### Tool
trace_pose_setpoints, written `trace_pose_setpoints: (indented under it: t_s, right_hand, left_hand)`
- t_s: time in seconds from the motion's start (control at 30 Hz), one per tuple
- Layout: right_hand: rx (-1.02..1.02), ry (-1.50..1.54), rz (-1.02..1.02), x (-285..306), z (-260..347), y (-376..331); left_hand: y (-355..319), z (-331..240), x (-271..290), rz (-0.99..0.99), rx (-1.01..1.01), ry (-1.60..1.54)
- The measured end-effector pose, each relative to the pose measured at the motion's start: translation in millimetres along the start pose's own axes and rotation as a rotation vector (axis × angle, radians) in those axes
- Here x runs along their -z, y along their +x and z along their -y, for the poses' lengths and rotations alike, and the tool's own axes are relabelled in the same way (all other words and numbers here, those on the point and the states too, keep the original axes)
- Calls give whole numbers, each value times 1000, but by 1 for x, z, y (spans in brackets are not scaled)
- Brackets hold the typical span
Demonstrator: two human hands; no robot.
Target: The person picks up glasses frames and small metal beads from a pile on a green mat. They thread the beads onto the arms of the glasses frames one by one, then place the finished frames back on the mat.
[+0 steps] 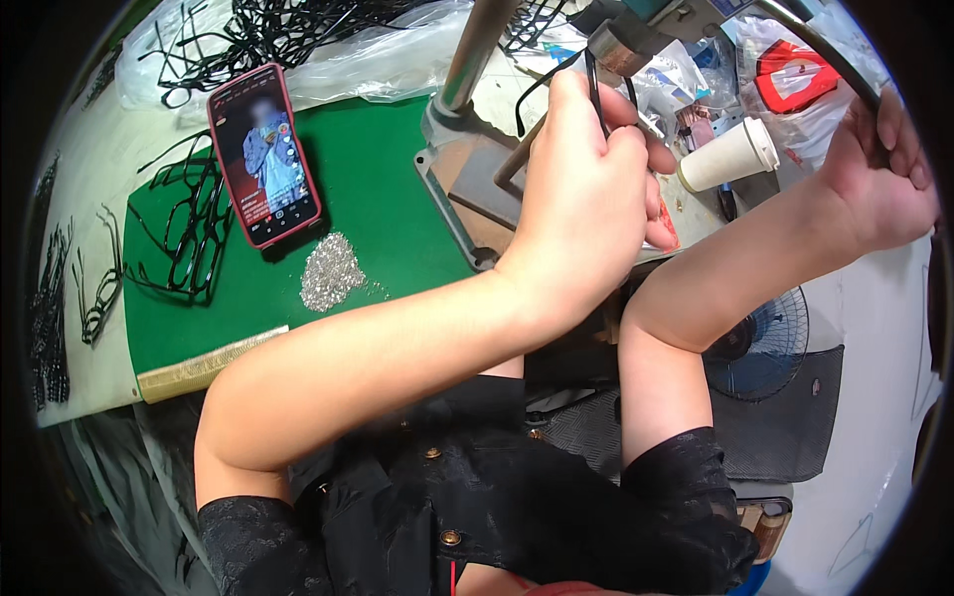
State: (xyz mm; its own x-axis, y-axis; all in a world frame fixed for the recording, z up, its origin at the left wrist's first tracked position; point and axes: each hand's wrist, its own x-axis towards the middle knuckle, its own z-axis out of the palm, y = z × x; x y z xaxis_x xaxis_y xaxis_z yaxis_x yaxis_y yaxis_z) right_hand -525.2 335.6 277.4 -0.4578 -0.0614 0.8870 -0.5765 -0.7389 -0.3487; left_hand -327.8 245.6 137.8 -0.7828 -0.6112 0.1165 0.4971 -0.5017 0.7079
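Observation:
My left hand (594, 194) is closed on a black eyeglass frame (594, 87), holding it up beneath the metal head (618, 48) of a bench press. Thin black parts of the frame stick out above my fingers; the rest is hidden by the hand. My right hand (889, 179) is wrapped around the black lever (827, 42) of the press, out at the right. Below and left of my left hand is the press base (465, 204), with its column (477, 60) rising behind. A small pile of shiny silver bits (333, 272) lies on the green mat (397, 169).
A phone (264, 159) in a red case stands tilted on the mat. Black eyeglass frames (194, 233) lie beside it, and a heap of them (288, 40) sits at the back on plastic. A white cup (728, 156) lies tipped at right. A fan (770, 343) is below the table.

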Motion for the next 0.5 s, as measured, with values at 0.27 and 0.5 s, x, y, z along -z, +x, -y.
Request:
trace_pose_setpoints:
  t_s: [0.27,0.5]
  right_hand:
    - [151,-22,-138,-21,-3,-82]
    - [-105,323,151,-4,7,-53]
  left_hand:
    - [2,10,7,102,-37,113]
    - [5,2,3,70,-29,-24]
